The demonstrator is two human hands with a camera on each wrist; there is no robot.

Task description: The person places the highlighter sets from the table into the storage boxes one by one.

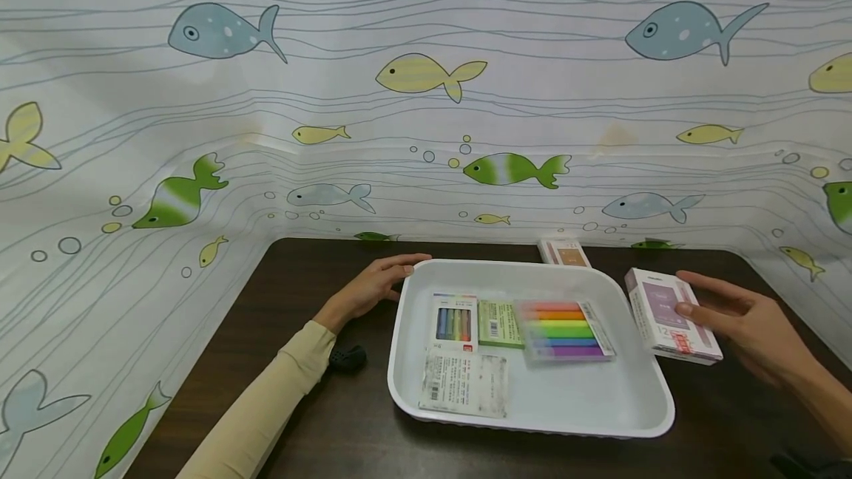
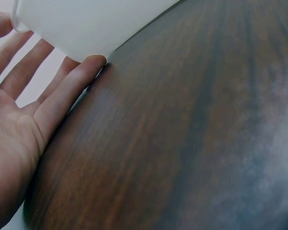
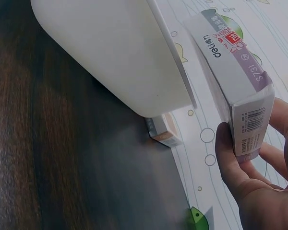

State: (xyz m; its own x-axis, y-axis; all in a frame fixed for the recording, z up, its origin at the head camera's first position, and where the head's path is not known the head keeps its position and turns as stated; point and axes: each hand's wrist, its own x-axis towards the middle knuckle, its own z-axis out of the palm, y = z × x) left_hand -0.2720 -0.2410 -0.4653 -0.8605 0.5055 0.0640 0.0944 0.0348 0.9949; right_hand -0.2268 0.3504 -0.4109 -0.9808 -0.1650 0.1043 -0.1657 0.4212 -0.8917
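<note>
My right hand (image 1: 752, 324) grips a white and purple box (image 1: 672, 316) just beyond the right rim of a white plastic tray (image 1: 599, 398). In the right wrist view the box (image 3: 240, 81) is tilted, its barcode end close to the fingers, with "deli" printed on one side. My left hand (image 1: 373, 287) rests against the tray's far left corner, its fingers extended along the outer wall in the left wrist view. Inside the tray lie a small box of coloured sticks (image 1: 455, 324), a green packet (image 1: 499, 322), a clear case of rainbow-coloured sticks (image 1: 566, 331) and a pale printed packet (image 1: 464, 384).
Behind the tray, a white and orange box (image 1: 564, 253) stands on the dark wooden table (image 1: 279, 316), partly hidden by the rim. A small black object (image 1: 347, 358) is near the left sleeve. Fish-patterned sheeting (image 1: 399, 154) encloses the table's back and sides.
</note>
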